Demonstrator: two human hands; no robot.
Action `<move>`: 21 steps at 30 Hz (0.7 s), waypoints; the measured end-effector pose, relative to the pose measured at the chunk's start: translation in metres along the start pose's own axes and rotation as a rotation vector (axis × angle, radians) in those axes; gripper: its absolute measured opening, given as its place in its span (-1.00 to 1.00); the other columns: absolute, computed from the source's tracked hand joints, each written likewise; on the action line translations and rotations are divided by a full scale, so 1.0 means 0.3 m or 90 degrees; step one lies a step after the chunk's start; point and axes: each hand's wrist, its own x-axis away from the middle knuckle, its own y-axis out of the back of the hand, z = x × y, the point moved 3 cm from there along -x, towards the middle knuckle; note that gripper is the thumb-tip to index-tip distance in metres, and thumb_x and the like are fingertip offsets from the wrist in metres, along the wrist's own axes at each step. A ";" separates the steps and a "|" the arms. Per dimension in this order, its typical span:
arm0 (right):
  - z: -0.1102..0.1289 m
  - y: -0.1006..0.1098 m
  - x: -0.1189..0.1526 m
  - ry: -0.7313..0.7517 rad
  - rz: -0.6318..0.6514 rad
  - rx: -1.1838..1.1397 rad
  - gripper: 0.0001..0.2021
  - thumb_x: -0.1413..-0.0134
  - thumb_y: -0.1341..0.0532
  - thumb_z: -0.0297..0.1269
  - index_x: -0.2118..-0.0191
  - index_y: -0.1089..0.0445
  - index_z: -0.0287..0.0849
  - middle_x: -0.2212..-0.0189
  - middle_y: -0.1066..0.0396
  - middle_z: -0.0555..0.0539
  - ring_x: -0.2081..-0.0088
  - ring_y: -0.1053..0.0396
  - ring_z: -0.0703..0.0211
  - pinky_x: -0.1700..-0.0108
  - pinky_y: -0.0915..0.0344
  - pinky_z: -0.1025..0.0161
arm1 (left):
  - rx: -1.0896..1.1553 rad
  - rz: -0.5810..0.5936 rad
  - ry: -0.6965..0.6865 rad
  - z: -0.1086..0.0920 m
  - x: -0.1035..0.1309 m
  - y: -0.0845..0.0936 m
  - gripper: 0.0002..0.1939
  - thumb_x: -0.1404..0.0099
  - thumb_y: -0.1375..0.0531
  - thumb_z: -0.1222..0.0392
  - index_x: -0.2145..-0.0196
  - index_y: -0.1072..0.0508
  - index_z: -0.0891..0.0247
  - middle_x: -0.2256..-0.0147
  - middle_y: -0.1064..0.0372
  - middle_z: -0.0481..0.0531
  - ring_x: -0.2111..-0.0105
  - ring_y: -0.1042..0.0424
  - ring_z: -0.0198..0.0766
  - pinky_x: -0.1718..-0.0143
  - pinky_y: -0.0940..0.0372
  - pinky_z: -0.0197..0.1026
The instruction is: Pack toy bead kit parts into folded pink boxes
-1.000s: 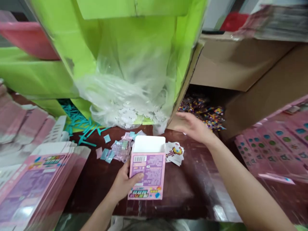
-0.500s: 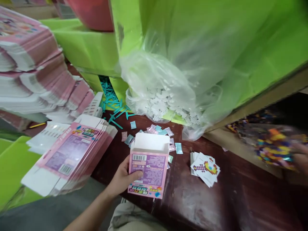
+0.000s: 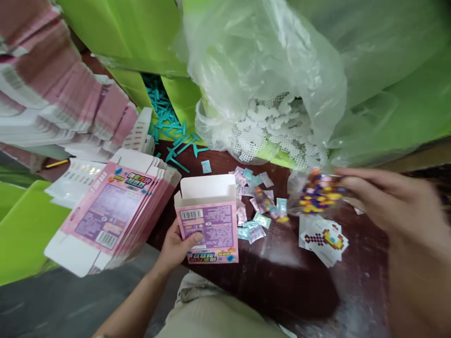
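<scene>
My left hand [image 3: 181, 246] is closed around a pink and purple cardboard box [image 3: 211, 230], upside down in its print, with its top flap open toward the far side. My right hand [image 3: 398, 202], somewhat blurred, pinches a clear plastic bag of multicoloured beads [image 3: 319, 192] above the table. To the left of that bag is a smaller blurred cluster of coloured beads [image 3: 270, 205]; whether it hangs or lies there I cannot tell. Beneath the bag lies a small stack of white cards [image 3: 326, 240] printed with a pixel design. Small pastel sachets [image 3: 257, 233] are scattered beyond the box.
Flattened pink boxes [image 3: 109, 211] are stacked at left, with more piles [image 3: 66, 89] behind. Teal plastic sticks [image 3: 164, 112] spill from a green bin. A clear bag of white perforated plates [image 3: 271, 126] stands at the back of the dark red table [image 3: 282, 286].
My right hand has brought the bag of beads from the far right to above the cards. The box in my left hand stays open, slightly tilted. The view has shifted.
</scene>
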 end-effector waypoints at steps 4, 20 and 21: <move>0.092 -0.222 -0.117 -0.029 0.216 -0.058 -0.43 -0.19 -0.27 0.22 -0.16 -0.60 -0.01 -0.10 -0.61 -0.21 -0.13 -0.56 -0.31 -0.27 -0.44 -0.26 | 0.000 -0.003 0.012 -0.003 -0.003 0.010 -0.36 0.07 -0.64 -0.02 0.08 -0.60 0.28 0.21 -0.70 0.13 0.27 -0.66 -0.08 0.22 -0.59 -0.13; 0.148 -0.509 -0.069 -0.087 0.171 0.285 -0.17 -0.31 -0.26 0.10 -0.53 -0.14 -0.24 -0.12 -0.56 -0.38 -0.28 -0.37 -0.50 -0.30 -0.25 -0.39 | 0.066 0.001 -0.003 0.025 -0.007 0.011 -0.35 0.00 -0.61 -0.04 0.02 -0.57 0.28 0.13 -0.69 0.17 0.22 -0.68 -0.03 0.17 -0.60 -0.08; 0.151 -0.492 -0.094 -0.093 0.219 0.237 -0.22 -0.28 -0.30 0.07 -0.48 -0.24 -0.21 -0.04 -0.61 -0.31 -0.19 -0.47 -0.43 -0.23 -0.35 -0.29 | 0.070 -0.001 -0.004 0.025 -0.008 0.014 -0.35 0.00 -0.61 -0.04 0.01 -0.57 0.27 0.13 -0.69 0.16 0.21 -0.68 -0.03 0.17 -0.60 -0.08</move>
